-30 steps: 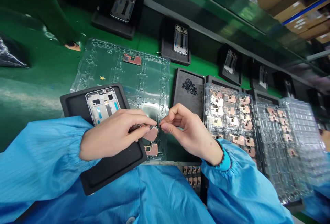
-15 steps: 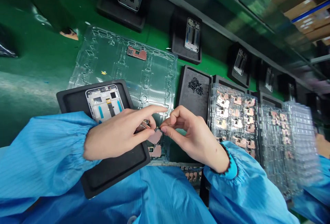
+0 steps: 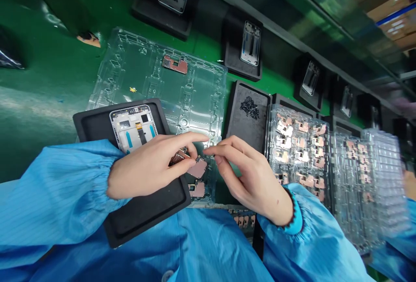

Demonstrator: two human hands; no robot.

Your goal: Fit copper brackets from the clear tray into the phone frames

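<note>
My left hand (image 3: pixel 147 169) pinches a small copper-coloured circuit board (image 3: pixel 195 168) above the corner of a black tray (image 3: pixel 97 124). That tray carries a phone frame (image 3: pixel 134 127) with blue strips. My right hand (image 3: pixel 251 176) faces the left one, its fingertips pinched at the board's edge on a tiny part I cannot make out. Under both hands lies a clear plastic blister tray (image 3: pixel 195 95). A second copper board (image 3: pixel 196 189) rests in that tray near its front edge, and a third copper board (image 3: pixel 175 64) lies at its far side.
A black tray with a heap of small dark parts (image 3: pixel 249 108) stands right of my hands. Stacked clear trays filled with copper boards (image 3: pixel 299 147) continue to the right. Black fixtures holding phone frames (image 3: pixel 251 49) line the green conveyor. Another person's blue sleeve (image 3: pixel 404 230) shows at far right.
My right hand's fingers have stretched forward and flattened over the board. My left hand kept its pinch. The view has drifted, so the bench sits slightly lower and further right.
</note>
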